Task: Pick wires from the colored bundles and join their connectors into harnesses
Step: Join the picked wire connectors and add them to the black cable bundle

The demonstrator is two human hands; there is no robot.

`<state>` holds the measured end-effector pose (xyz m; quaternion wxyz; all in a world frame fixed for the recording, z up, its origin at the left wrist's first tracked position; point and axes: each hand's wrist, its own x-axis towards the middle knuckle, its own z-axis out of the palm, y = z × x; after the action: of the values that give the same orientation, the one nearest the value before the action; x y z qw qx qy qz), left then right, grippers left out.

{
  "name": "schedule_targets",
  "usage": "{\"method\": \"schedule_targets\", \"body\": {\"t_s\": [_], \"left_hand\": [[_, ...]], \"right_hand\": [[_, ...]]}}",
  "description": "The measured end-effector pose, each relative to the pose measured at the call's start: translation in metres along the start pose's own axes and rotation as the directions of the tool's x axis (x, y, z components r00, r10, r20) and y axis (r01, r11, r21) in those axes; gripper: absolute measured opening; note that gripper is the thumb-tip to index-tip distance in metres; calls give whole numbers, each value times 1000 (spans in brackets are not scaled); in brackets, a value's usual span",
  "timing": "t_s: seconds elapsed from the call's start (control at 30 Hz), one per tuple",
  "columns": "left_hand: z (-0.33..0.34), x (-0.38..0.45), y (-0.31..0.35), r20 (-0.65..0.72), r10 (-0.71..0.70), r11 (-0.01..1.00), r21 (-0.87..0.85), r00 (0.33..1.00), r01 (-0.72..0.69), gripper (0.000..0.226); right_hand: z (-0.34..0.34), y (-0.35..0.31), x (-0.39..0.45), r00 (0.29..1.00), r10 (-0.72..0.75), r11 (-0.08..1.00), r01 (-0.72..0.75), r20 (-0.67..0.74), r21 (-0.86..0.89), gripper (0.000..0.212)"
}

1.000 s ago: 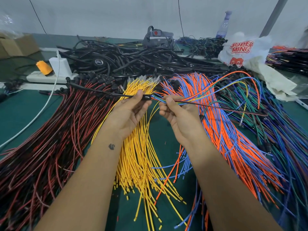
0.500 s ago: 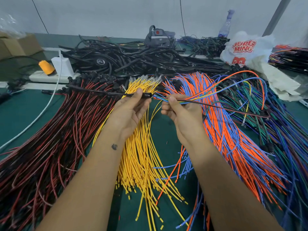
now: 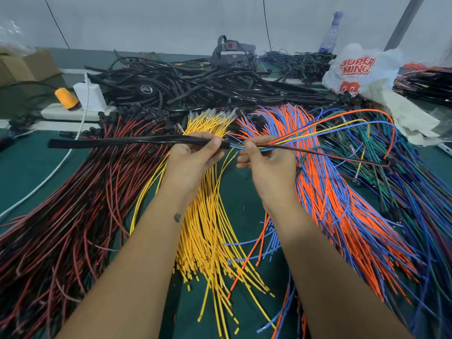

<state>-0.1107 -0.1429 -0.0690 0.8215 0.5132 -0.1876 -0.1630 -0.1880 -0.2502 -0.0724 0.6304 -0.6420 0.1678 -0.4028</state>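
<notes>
Between both hands' fingers, limp light wires are pinched by the right hand; the floppy black sleeve is gripped near its mouth by the left hand.

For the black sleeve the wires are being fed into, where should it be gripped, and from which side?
Grip the black sleeve right behind its open mouth, from underneath with thumb on top, as the left hand does. The sleeve is long and limp, lying level across the red-black bundle; holding near the mouth likely keeps the opening steady for the wires pinched by the right hand.
</notes>
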Motion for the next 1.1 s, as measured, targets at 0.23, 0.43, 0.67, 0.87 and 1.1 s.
{"method": "schedule_targets", "body": {"t_s": [0.23,0.43,0.67,0.87,1.1], "left_hand": [[0,3,2,-89,-78,990,-121,993,67,13],[2,3,5,-17,-251,964,-91,968,249,18],[6,0,3,15,-206,970,136,978,202,40],[3,-2,2,54,-152,975,175,987,140,12],[0,-2,1,48,-122,979,173,991,112,8]], "right_hand": [[0,-3,1,998,54,985,-61,44,161,21],[-2,-4,0,984,90,950,-130,151,282,18],[-3,-3,-1,976,98,971,-137,197,197,17],[-4,-2,-1,975,108,977,-140,192,161,16],[-4,-3,0,970,136,960,-179,201,217,14]]}}
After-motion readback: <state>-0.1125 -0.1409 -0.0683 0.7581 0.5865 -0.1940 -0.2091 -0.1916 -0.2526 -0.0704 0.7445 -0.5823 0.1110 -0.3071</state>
